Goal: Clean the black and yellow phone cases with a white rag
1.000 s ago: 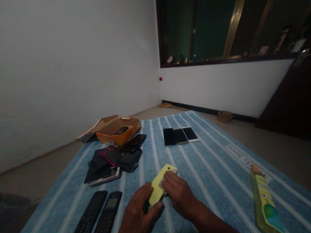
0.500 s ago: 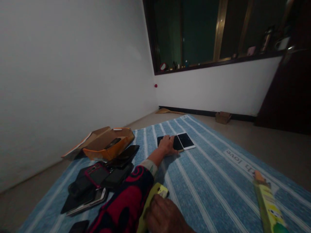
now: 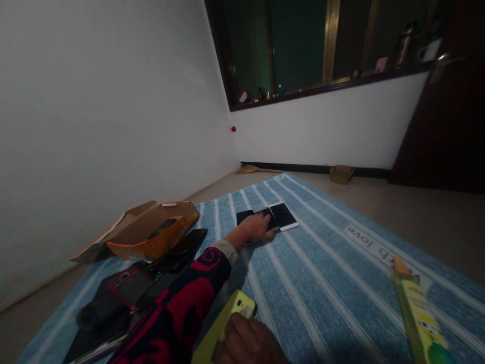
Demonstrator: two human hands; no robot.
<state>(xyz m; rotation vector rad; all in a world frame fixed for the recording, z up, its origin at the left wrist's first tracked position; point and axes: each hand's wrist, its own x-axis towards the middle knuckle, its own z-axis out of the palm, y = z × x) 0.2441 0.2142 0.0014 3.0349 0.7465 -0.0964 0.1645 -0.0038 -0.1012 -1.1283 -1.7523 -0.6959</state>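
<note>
My left hand (image 3: 257, 227), in a navy and red patterned sleeve, reaches out over phones lying side by side. Its fingers rest on the dark screen of a gold-edged phone (image 3: 275, 225), with the thumb near its close edge. A black phone (image 3: 244, 216) lies to the left, partly under the hand. On the right is a white phone (image 3: 285, 216) with a black screen. Close to me, my right hand (image 3: 248, 341) is closed around a yellow phone (image 3: 215, 326), its camera end tilted up; the fingers hide part of it.
Several dark phones and a pink-edged phone (image 3: 129, 288) are piled at left, partly behind my sleeve. An open orange cardboard box (image 3: 151, 237) stands behind them. A yellow cartoon-printed packet (image 3: 422, 318) lies at right on the blue striped cloth (image 3: 322, 283).
The view has turned slightly, moving most things left. More of the yellow phone in my right hand shows. My left hand stays over the phones, its fingers lying on the gold-edged one.
</note>
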